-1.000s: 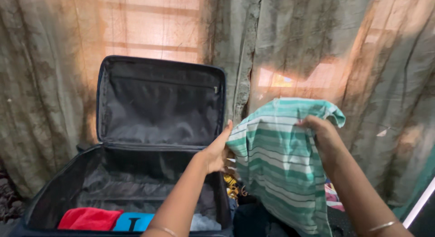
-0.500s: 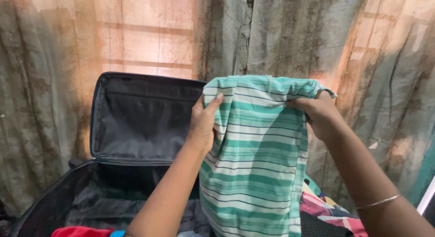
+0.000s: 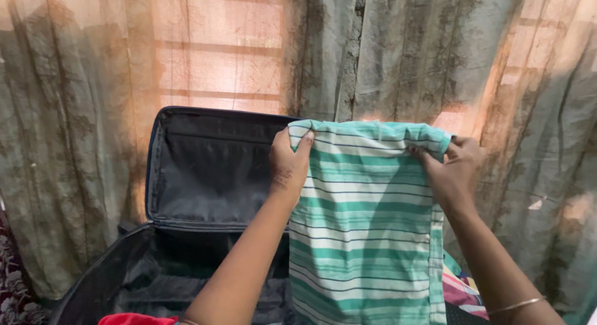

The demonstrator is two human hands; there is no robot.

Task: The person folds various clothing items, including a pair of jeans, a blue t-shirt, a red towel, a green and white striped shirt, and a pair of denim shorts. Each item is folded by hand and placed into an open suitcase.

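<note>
Both the left hand (image 3: pixel 289 166) and right hand (image 3: pixel 454 173) pinched the top corners of the green-and-white striped cloth garment (image 3: pixel 367 232), which hung straight down between them.

Suitcase (image 3: pixel 205 176) left of cloth (image 3: pixel 367 225)

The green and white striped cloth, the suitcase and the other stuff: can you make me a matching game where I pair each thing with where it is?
Things:
1. green and white striped cloth
2. open black fabric suitcase
3. red folded cloth
4. thin metal bangle

Places:
A. on the wrist of the right hand
B. at the bottom edge, inside the case
C. held up by its top edge between the left hand and the right hand
D. lid raised against the curtain

Pairs: 1-C, 2-D, 3-B, 4-A
</note>
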